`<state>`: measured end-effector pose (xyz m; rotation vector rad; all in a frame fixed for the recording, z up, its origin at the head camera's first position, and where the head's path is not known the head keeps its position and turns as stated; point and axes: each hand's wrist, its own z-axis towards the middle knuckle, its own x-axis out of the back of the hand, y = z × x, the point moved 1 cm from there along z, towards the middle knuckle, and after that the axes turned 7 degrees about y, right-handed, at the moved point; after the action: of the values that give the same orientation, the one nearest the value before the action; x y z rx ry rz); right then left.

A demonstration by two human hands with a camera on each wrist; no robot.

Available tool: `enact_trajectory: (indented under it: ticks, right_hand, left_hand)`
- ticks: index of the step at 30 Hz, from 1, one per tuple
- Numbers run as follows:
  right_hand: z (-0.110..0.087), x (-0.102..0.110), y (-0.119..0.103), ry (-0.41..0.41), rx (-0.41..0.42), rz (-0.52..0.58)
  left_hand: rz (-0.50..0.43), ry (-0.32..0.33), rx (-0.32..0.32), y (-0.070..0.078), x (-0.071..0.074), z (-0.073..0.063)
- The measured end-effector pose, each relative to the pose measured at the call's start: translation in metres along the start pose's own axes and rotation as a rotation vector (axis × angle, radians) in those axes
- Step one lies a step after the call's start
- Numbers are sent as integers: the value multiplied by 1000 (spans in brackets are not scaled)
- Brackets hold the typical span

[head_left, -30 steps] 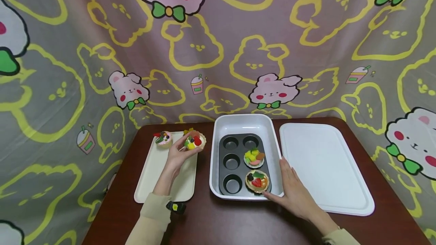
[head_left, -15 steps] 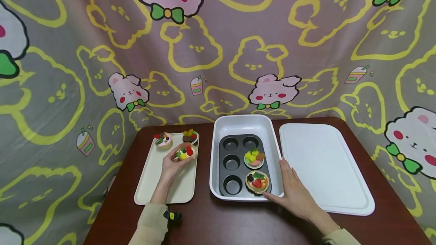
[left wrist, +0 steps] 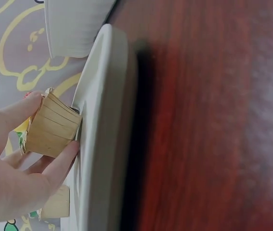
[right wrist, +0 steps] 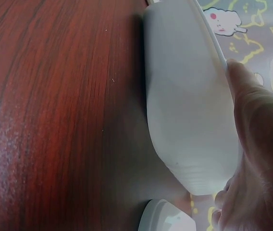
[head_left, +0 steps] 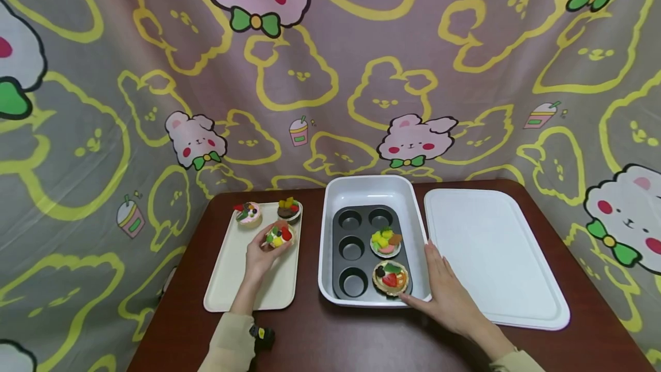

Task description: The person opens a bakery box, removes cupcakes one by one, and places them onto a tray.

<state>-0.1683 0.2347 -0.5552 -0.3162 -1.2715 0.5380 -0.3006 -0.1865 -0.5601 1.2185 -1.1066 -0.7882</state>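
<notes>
While my left hand (head_left: 259, 252) pinches the fruit tart (head_left: 281, 238) between thumb and fingers, the cream tray (head_left: 232, 280) lies under it, at about nine o'clock from the white pan (head_left: 351, 194). Near the tray's eleven o'clock stands the pink cupcake (head_left: 248, 214); at one o'clock is the chocolate cup (head_left: 288, 211), and my tart is at two, just beside that cup. A second ago I had the tart out at the tray's right edge, hiding most of the chocolate cup; now it is inside the rim and lower, with its base touching or just above the surface, I can't tell which. To me that means the carrying is all but over and the setting down is in hand. Further right, the muffin tin (head_left: 368, 228) sits in the pan, the yellow-topped tart (head_left: 385, 242) at its three o'clock and the strawberry tart (head_left: 391, 278) at its five, both unmoved. My right hand (head_left: 450, 302), fingers straight and thumb spread away, stays against the pan's four o'clock corner, likely steadying it. Beyond, toward three o'clock, lies the white board (head_left: 501, 257).
</notes>
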Motion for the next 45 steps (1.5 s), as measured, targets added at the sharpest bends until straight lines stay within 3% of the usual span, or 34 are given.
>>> enact_trajectory:
  ticks: [8,19,26,38,45]
  right_hand:
    - [-2,-1,0,-9,-9,2]
    - [-4,2,2,7,2,4]
    - [-4,0,3,25,9,2]
    - [-3,-1,2,30,14,-19]
    - [-3,0,1,44,25,-16]
  left_hand:
    - [88,45,-63,-4,4,-7]
    - [229,14,-191,-14,5,-9]
    - [506,17,-257,-15,10,-11]
    - [801,46,-374,-10,13,-15]
    - [881,48,-425,-4,10,-18]
